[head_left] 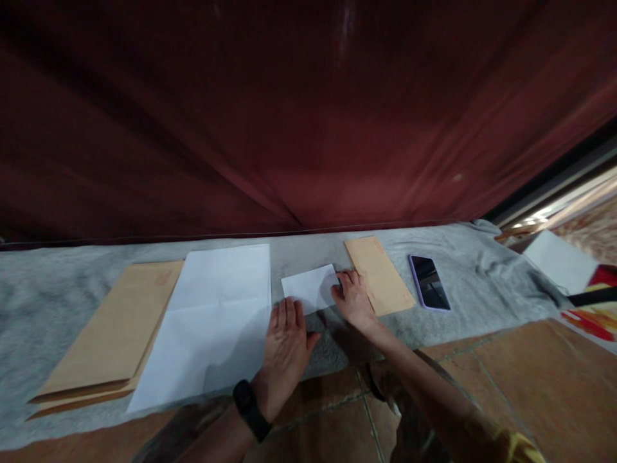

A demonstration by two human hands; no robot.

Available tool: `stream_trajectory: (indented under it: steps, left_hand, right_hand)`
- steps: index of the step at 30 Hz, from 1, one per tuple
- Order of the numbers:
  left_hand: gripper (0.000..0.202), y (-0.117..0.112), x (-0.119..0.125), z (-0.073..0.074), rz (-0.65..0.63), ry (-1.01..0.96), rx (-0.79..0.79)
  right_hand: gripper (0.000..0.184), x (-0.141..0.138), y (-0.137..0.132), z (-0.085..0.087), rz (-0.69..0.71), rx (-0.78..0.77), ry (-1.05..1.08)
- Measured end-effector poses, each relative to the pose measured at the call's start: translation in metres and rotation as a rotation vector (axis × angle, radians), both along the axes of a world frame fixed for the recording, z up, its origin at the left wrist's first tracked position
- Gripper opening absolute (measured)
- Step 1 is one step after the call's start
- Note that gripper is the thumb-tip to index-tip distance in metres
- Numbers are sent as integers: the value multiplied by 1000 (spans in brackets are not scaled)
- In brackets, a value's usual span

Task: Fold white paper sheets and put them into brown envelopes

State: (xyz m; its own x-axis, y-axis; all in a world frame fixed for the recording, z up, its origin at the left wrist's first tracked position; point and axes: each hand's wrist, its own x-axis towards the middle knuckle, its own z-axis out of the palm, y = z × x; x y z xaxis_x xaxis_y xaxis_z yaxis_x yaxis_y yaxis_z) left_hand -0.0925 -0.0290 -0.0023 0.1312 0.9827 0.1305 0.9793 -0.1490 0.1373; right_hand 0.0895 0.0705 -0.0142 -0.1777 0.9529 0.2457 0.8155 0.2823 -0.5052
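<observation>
A small folded sheet of white paper (311,287) lies on the grey cloth in front of me. My left hand (286,337), with a dark watch on its wrist, lies flat with its fingertips on the paper's lower left edge. At the paper's right edge, the fingers of my right hand (353,297) are bent around the corner and grip it; the thumb is partly hidden. Left of the folded piece rests a stack of larger white sheets (216,321), creased across the middle. Just beyond my right hand are small brown envelopes (383,273).
Large brown envelopes (116,328) lie stacked at the left. A phone (430,283) in a purple case sits at the right. The grey cloth (491,276) covers a narrow surface against a dark red curtain (308,128). Tiled floor (544,379) shows below.
</observation>
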Motion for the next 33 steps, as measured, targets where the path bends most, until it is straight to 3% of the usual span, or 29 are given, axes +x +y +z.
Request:
stream_trajectory:
  steps: [10,18,22,26,30,33]
  left_hand:
    - [62,15,12,11,35,38,-62]
    - [65,20,19,18,42,43,-49]
    - [57,27,21,32,54,36,-29]
    - [37,37,14,49,48,1,-16]
    - [35,49,0,60,96,-172,36]
    - [41,57,-6,59,182,-580,57]
  right_hand:
    - [41,-4,-3,10,21,-163,363]
    - [43,-3,-1,21,-115,-374,1079]
    - [40,-9,-10,35,-41,-457,1391]
    - [40,-19,-18,45,83,-557,1493]
    - [48,-24,-19,45,86,-585,1488]
    - [52,-22,-17,41,-19,-567,1436]
